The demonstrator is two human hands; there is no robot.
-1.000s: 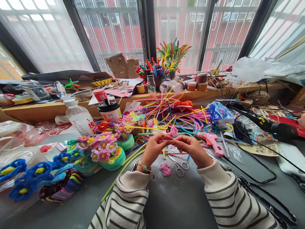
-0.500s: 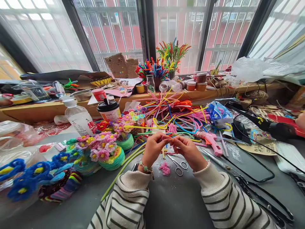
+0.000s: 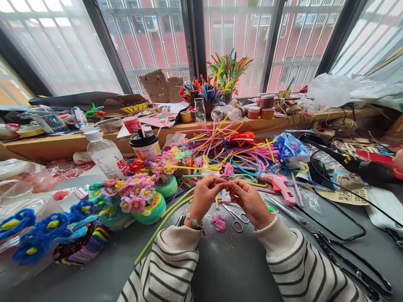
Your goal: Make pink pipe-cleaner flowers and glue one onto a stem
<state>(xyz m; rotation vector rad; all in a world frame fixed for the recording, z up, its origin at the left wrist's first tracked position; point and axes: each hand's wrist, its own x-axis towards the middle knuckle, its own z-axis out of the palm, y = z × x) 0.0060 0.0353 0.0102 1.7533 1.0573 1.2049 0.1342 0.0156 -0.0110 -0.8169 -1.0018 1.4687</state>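
My left hand [image 3: 206, 197] and my right hand [image 3: 248, 203] meet over the middle of the table, fingertips pinched together. Whatever is between them is small and mostly hidden by the fingers. Below them lie a fuzzy pink pipe-cleaner flower [image 3: 218, 222] and small silver-handled scissors [image 3: 236, 220]. A second fuzzy pink piece [image 3: 228, 169] shows just beyond my fingertips. Right of my right hand rests a pink glue gun [image 3: 281, 188] with a black cord. Long shears [image 3: 292, 216] with black handles lie beside my right sleeve.
Finished pipe-cleaner flowers in pink [image 3: 137, 195] and blue [image 3: 50, 226] crowd the left. Loose pipe cleaners [image 3: 233, 144] are heaped behind my hands. A bottle [image 3: 107, 157] and lidded cup [image 3: 145, 147] stand back left. Another person's hand [image 3: 399, 158] shows at the right edge.
My hands stay pinched together in nearly the same place, with slight finger movement. The view has shifted a little, and a small green bit now shows beside my right hand.
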